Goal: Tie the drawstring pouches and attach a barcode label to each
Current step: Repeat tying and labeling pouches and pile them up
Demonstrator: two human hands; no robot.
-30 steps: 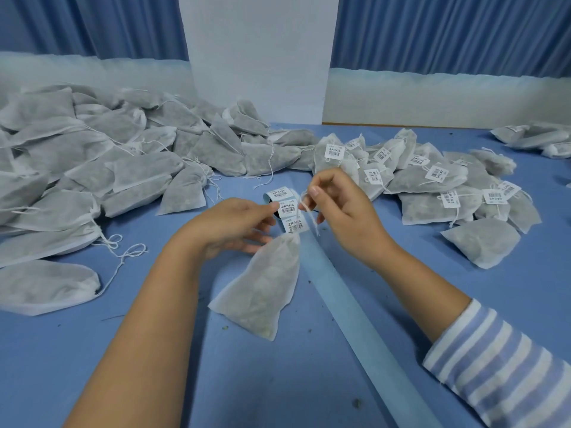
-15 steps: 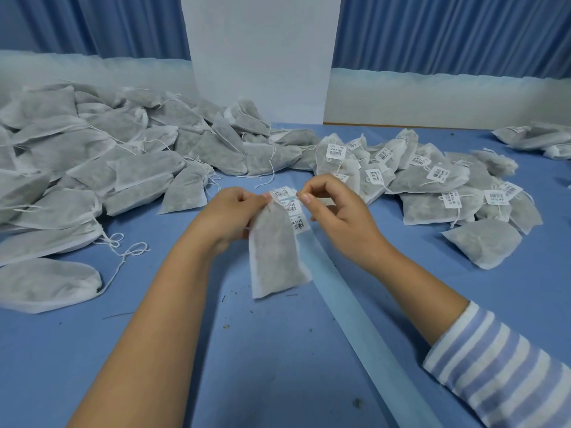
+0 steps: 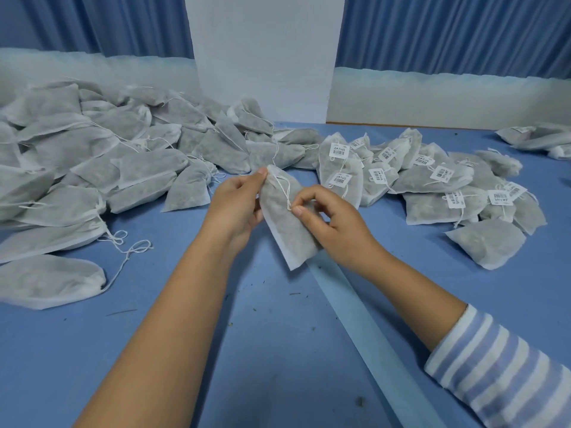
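Note:
A grey-white drawstring pouch (image 3: 285, 223) hangs upright above the blue table (image 3: 278, 350), in the middle of the view. My left hand (image 3: 236, 205) grips its gathered top edge between thumb and fingers. My right hand (image 3: 329, 222) pinches the pouch's white drawstring (image 3: 285, 188) at its lower end, against the front of the pouch. The strip of barcode labels is hidden behind the pouch and my hands.
A large heap of unlabelled pouches (image 3: 92, 168) with loose strings fills the left and back. Labelled pouches (image 3: 432, 183) lie piled at the right, with more at the far right edge (image 3: 537, 139). A pale blue backing strip (image 3: 370, 335) runs diagonally toward the near right.
The pouch has been lifted higher and turned upright. My right hand dropped from its top to pinch the string lower down. The label strip has gone out of sight.

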